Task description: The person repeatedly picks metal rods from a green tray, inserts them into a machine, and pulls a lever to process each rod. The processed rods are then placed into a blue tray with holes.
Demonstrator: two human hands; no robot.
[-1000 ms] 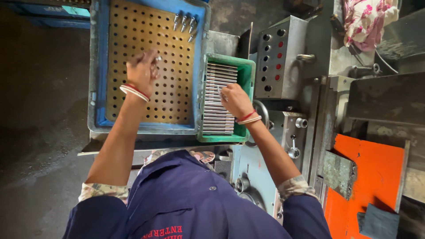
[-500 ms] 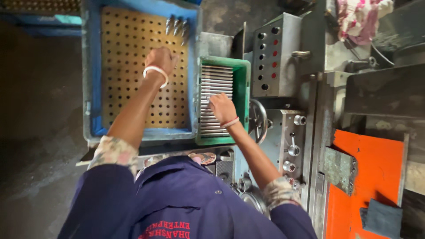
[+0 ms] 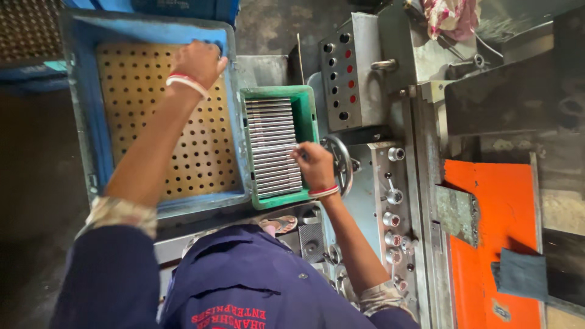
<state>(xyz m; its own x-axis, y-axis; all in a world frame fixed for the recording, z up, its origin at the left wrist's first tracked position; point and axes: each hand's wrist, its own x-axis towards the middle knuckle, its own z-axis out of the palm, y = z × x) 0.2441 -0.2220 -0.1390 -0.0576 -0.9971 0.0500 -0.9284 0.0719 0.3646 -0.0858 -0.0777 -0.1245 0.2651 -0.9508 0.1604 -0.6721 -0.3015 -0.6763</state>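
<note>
My left hand (image 3: 198,61) reaches over a perforated yellow board (image 3: 152,122) lying in a blue crate (image 3: 82,103). Its fingers are curled at the board's far right corner, and what they hold is hidden. Beside the crate stands a green tray (image 3: 308,116) packed with a row of grey metal rods (image 3: 271,146). My right hand (image 3: 314,166) rests at the tray's right side, fingertips pinched on the end of a rod in the near half of the row.
A grey machine panel with red and black buttons (image 3: 344,73) stands right of the tray, with a handwheel (image 3: 341,161) and knobs (image 3: 393,216) below it. An orange plate (image 3: 496,237) with a dark cloth (image 3: 518,274) lies at the right. Another blue crate (image 3: 183,7) sits behind.
My left hand has moved from the board's middle to its far right corner, covering the rods that stood there. My right hand has shifted to the near right part of the rod row.
</note>
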